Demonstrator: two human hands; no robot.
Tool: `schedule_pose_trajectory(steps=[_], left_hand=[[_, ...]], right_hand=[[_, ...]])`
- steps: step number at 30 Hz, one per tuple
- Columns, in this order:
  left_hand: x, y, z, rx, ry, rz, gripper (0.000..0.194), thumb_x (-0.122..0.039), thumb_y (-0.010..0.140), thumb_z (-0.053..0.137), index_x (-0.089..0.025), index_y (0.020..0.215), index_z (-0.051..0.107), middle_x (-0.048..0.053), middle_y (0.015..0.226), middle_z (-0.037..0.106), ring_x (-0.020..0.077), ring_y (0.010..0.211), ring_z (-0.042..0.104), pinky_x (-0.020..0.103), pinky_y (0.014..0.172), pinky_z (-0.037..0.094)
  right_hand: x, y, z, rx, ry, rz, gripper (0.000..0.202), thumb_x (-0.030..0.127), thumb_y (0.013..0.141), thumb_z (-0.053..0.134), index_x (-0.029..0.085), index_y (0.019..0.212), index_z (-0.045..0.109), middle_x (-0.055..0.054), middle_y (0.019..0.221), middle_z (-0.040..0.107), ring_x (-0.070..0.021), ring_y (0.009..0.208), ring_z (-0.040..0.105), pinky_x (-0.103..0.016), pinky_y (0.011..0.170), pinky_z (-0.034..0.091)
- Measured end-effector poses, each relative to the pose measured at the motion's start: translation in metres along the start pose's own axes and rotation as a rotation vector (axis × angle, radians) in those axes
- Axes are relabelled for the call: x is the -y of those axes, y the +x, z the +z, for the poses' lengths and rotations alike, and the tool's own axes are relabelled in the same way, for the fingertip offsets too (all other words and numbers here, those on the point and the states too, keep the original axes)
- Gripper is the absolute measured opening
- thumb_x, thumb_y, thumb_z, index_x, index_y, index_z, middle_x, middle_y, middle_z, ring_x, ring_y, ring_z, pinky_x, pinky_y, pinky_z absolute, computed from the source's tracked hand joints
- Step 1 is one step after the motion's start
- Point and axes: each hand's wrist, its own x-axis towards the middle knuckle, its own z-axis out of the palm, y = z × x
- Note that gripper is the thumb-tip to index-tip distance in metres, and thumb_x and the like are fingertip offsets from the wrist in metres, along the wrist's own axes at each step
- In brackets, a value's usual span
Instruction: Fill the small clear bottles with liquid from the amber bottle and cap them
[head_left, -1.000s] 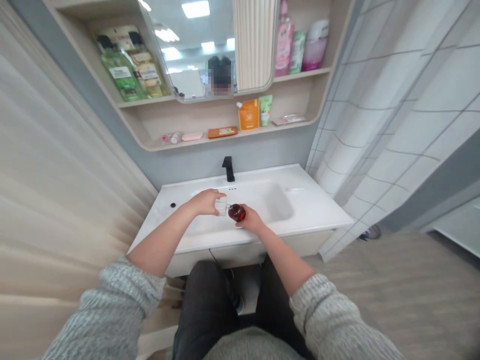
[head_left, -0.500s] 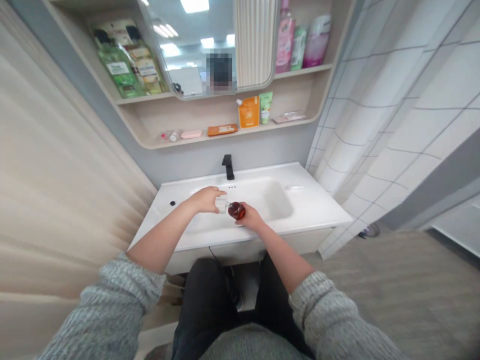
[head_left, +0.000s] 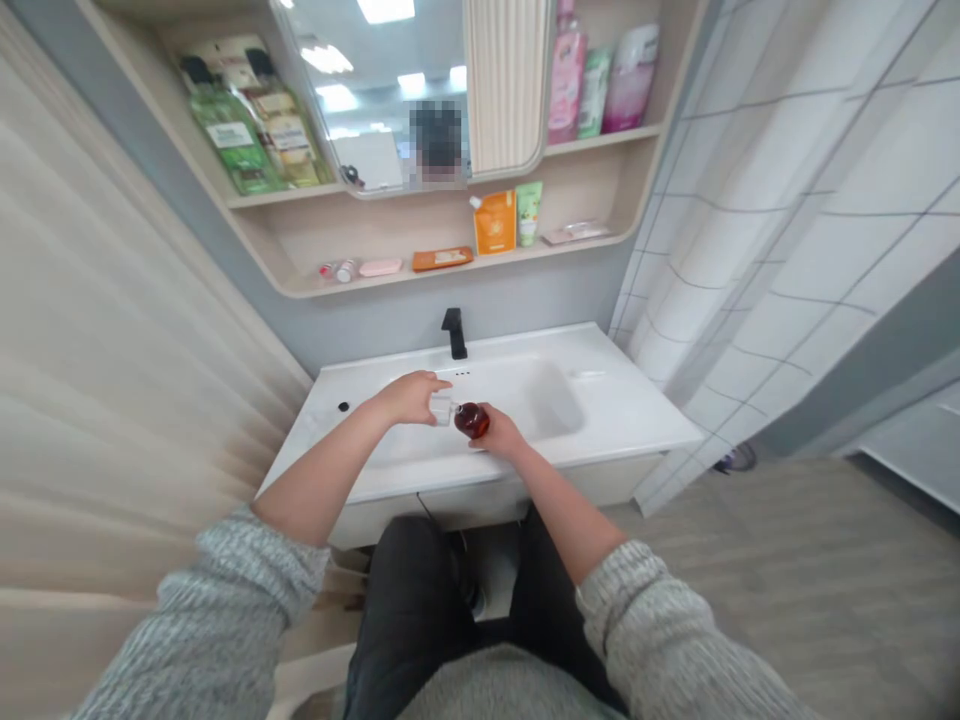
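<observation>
- A clear cup (head_left: 441,409) is gripped in the left hand (head_left: 411,400), thumb and fingers closed about it, over the basin (head_left: 556,398) of a white vanity.
- An amber bottle (head_left: 472,420) is clasped in the right hand (head_left: 501,435), tipped so that its neck is brought to the cup's mouth; whether the two are touching cannot be told.
- Since a second ago, hands, cup and bottle have been kept in nearly the same pose; only the camera's framing has been shifted slightly, with the shelves seen a little higher and farther left.
- The basin is backed by a black faucet (head_left: 454,335), set before a grey wall, and a small black disc (head_left: 343,407) is seen on the white countertop (head_left: 645,425) at left.
- Above, a mirror (head_left: 375,100) is flanked by shelving, where a green bottle (head_left: 244,150) and a yellowish bottle (head_left: 292,140) are stood at left, and a pink bottle (head_left: 568,85) and a purple bottle (head_left: 630,90) at right.
- On the lower shelf, an orange spouted pouch (head_left: 496,222) is stood beside a green tube (head_left: 529,213).
- The scene is bounded by a beige curtain (head_left: 112,300) at left and a white checked curtain (head_left: 712,240) at right, above a wood-look floor (head_left: 735,580).
</observation>
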Motion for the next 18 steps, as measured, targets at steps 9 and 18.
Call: schedule_pose_trajectory(steps=[9, 18], left_hand=[[-0.0036, 0.0007, -0.0045, 0.014, 0.015, 0.001, 0.091, -0.043, 0.069, 0.091, -0.025, 0.154, 0.066, 0.013, 0.135, 0.072, 0.0361, 0.127, 0.067, 0.04, 0.11, 0.051], [-0.0033, 0.003, -0.0059, 0.019, 0.028, 0.021, 0.09, -0.042, 0.068, 0.091, -0.024, 0.153, 0.067, 0.013, 0.129, 0.072, 0.0367, 0.127, 0.067, 0.04, 0.107, 0.052]], right_hand=[[-0.001, 0.0002, 0.0001, 0.002, -0.01, 0.01, 0.078, 0.022, 0.059, 0.097, 0.026, 0.13, 0.066, -0.002, 0.116, 0.078, -0.0272, 0.104, 0.073, -0.04, 0.095, 0.055], [0.0013, 0.0001, -0.0013, 0.007, 0.017, -0.001, 0.076, 0.021, 0.059, 0.097, 0.026, 0.129, 0.067, -0.002, 0.114, 0.078, -0.0266, 0.103, 0.073, -0.039, 0.094, 0.055]])
